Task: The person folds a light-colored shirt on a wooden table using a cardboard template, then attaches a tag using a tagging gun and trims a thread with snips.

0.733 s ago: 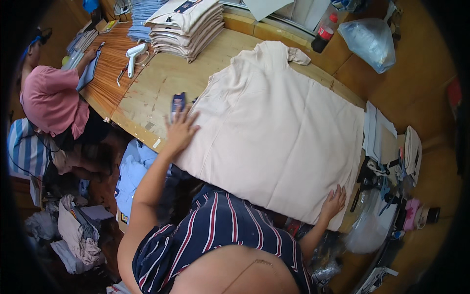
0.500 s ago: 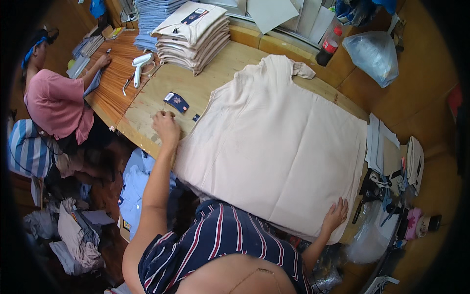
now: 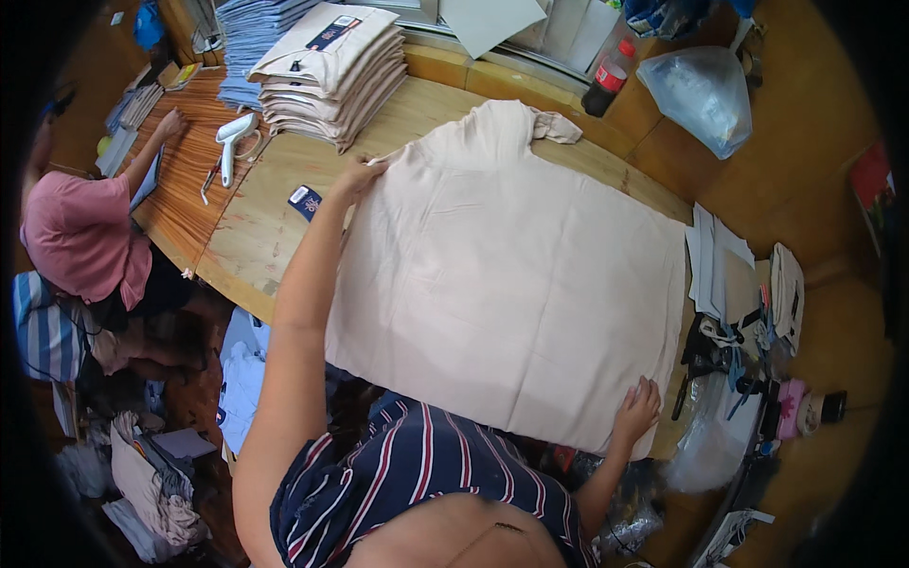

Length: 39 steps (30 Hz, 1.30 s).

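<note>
A cream shirt [image 3: 511, 275] is spread out on the wooden table, its collar end toward the far side and its hem to the right. My left hand [image 3: 360, 177] has closed its fingers on the shirt's left edge, near the shoulder. Near the hem at the lower right, my right hand [image 3: 639, 412] rests on the fabric with its fingers apart. A dark blue tag [image 3: 304, 201] lies on the table just left of my left forearm.
Folded cream shirts [image 3: 327, 80] are stacked at the back left beside folded blue garments [image 3: 248, 57]. A white handheld tool [image 3: 232, 142] lies nearby. A cola bottle [image 3: 608, 80] stands at the back; papers [image 3: 717, 260] lie right. A person in pink [image 3: 85, 232] sits at left.
My left hand has moved up and away from the tabletop to the shirt's shoulder edge and taken hold of it. My right hand remains by the hem. The whole view has shifted slightly.
</note>
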Available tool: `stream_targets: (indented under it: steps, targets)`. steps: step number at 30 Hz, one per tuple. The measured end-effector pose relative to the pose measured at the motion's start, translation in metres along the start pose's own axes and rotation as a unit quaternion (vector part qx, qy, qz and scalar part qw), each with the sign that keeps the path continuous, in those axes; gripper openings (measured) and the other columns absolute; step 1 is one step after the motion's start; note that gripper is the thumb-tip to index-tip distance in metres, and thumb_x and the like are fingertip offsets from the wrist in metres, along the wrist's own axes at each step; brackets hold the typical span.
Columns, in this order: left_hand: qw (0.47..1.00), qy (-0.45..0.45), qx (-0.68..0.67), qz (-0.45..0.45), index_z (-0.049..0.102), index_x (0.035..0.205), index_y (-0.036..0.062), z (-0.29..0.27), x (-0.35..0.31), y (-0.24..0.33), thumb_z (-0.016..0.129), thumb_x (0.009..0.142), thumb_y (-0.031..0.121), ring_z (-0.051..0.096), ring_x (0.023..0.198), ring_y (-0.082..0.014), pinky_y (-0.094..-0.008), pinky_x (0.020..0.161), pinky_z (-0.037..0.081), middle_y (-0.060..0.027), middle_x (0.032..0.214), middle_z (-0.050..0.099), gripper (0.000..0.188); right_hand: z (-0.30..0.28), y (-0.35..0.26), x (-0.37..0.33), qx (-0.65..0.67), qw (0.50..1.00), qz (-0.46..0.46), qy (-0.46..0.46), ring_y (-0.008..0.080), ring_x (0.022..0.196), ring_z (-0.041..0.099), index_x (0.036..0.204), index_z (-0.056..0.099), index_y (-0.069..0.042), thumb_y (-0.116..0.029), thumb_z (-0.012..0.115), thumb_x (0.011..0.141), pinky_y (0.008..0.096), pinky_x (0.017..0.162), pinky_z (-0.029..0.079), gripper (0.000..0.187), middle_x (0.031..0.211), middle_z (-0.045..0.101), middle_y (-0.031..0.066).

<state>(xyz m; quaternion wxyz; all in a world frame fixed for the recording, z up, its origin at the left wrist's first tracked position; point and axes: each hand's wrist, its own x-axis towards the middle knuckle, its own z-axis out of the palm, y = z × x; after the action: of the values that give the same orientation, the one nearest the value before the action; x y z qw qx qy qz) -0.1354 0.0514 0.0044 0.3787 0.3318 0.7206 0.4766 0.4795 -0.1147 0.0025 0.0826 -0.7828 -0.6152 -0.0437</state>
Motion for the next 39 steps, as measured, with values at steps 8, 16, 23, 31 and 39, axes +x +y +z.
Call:
stream_targets:
  steps: [8,16,23,31,39]
  targets:
    - [0.893,0.154,0.416,0.079,0.052,0.094,0.0076,0.006,-0.02,0.014,0.058,0.077,0.019,0.055,0.084,-0.0314,-0.0414,0.069,0.042,-0.013,0.086,0.06,0.022,0.001,-0.037,0.083,0.022,0.998,-0.054,0.007,0.0287,0.113,0.04,0.113,0.05,-0.011,-0.028,0.048,0.083,0.0454,0.091,0.032,0.034,0.121,0.045,0.0095]
    - [0.809,0.08,0.54,0.217,0.039,0.122,0.0216,0.047,-0.033,-0.003,0.038,0.087,0.037,0.027,0.123,-0.0266,-0.0504,0.094,0.024,-0.0071,0.134,0.03,0.039,0.017,-0.088,0.193,0.07,0.989,-0.129,0.035,0.029,0.121,0.032,0.123,0.042,-0.017,-0.035,0.047,0.084,0.0517,0.091,0.031,0.043,0.131,0.035,0.0084]
    - [0.789,0.011,0.587,0.178,0.021,0.135,0.0282,0.066,0.02,0.012,0.028,0.088,0.045,0.014,0.13,-0.0241,-0.0538,0.101,0.012,-0.0013,0.142,0.013,0.05,0.068,-0.09,0.221,-0.013,0.999,0.04,0.011,0.0246,0.127,0.022,0.129,0.034,-0.028,-0.047,0.036,0.085,0.0569,0.095,0.019,0.048,0.139,0.025,0.001]
    - [0.808,0.096,0.495,0.304,0.027,0.133,0.022,0.068,-0.028,0.021,0.038,0.087,0.032,0.013,0.13,-0.0256,-0.0555,0.1,0.006,-0.0044,0.141,0.019,0.049,0.035,0.031,0.291,0.003,0.96,0.064,0.273,0.0304,0.087,0.054,0.091,0.059,-0.006,-0.006,0.045,0.077,0.0391,0.075,0.043,0.02,0.093,0.055,0.0166]
    - [0.824,-0.051,0.484,0.292,0.036,0.127,0.014,0.087,-0.217,0.009,0.052,0.076,0.014,0.017,0.129,-0.0293,-0.0546,0.1,0.007,-0.0101,0.137,0.026,0.053,0.018,0.126,0.304,-0.143,0.972,0.184,0.011,0.0335,0.097,0.051,0.106,0.05,-0.012,-0.015,0.042,0.083,0.0449,0.08,0.043,0.025,0.105,0.049,0.0176]
